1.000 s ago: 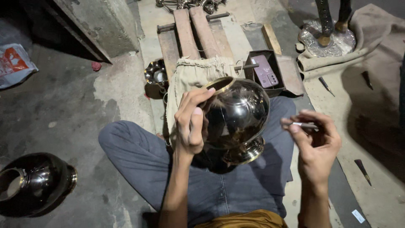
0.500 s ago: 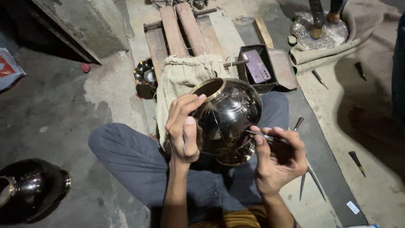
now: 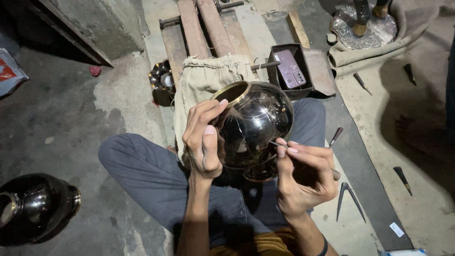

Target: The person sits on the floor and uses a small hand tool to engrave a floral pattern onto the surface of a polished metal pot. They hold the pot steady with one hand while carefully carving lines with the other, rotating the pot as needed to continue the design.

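The pot (image 3: 256, 125) lies tilted on the person's lap. The left hand (image 3: 203, 142) grips it just beside its brass rim, fingers curled. The right hand (image 3: 303, 175) pinches a thin tool (image 3: 276, 144), its tip seemingly touching the pot. Dividers (image 3: 348, 199) lie right of the pot.

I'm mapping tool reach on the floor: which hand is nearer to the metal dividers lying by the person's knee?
Right. The right hand works at the dark round pot, just left of the dividers. The left hand grips the pot's far side, much farther away.
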